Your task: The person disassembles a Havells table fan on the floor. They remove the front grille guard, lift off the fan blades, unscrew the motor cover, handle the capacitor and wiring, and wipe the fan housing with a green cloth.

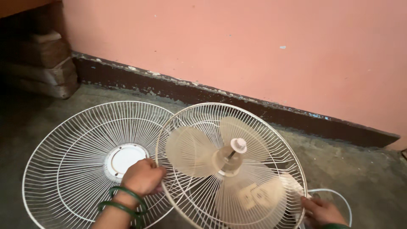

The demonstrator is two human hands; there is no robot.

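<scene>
Fan (231,163): white wire rear guard with three pale translucent blades (190,150) mounted on a central hub, a round cap (238,145) on the spindle tip. Lies on the floor (347,169), low in the middle of the view, tilted up towards the camera, with its rim overlapping the neighbouring guard.

Front guard (80,165): separate white wire grille with a round white centre disc (124,159). Lies flat on the floor to the left of the fan, just under the fan's left rim.

Left hand (143,177): fingers curled shut around the fan guard's left rim, where the two grilles overlap. Two dark green bangles (125,201) on the wrist.

Right hand (320,210): at the fan guard's lower right rim, fingers bent against the wire edge; how firmly it grips cannot be told, as the hand is partly cut off by the picture's edge. A white cord (339,196) loops just beside it.

Position: the fan sits between the two hands, held at opposite sides of its rim.

Surroundings: grey concrete floor; pink wall (254,46) behind with a dark, chipped skirting band (220,95); stacked bricks (46,63) in the upper left corner, well apart from the fan.
</scene>
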